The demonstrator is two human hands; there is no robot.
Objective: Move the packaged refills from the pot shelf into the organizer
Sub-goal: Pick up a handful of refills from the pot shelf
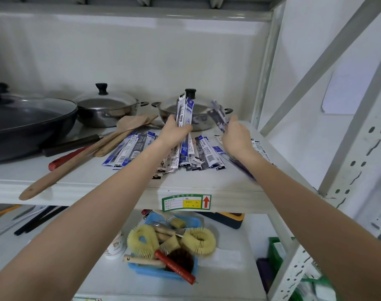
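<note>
left hand (pixel 175 130) bare | right hand (pixel 236 135) bare | forearms sleeveless (no jewellery)

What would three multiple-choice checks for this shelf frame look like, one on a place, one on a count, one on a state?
1. Where do the loose blue-and-white packaged refills lie?
A. In the blue plastic basket
B. On the white metal shelf with the pots
C. Inside the black wok

2. How many lidded stainless steel pots stand at the back?
A. Two
B. Four
C. None

3. What is the left hand doing?
A. Resting flat
B. Gripping a bundle of refills
C. Lifting a lid

Answers:
1 B: they are spread over the white metal shelf, in front of the pots.
2 A: one steel pot stands left of the other.
3 B: its fingers wrap an upright bundle of refills; the right hand holds more.
</note>
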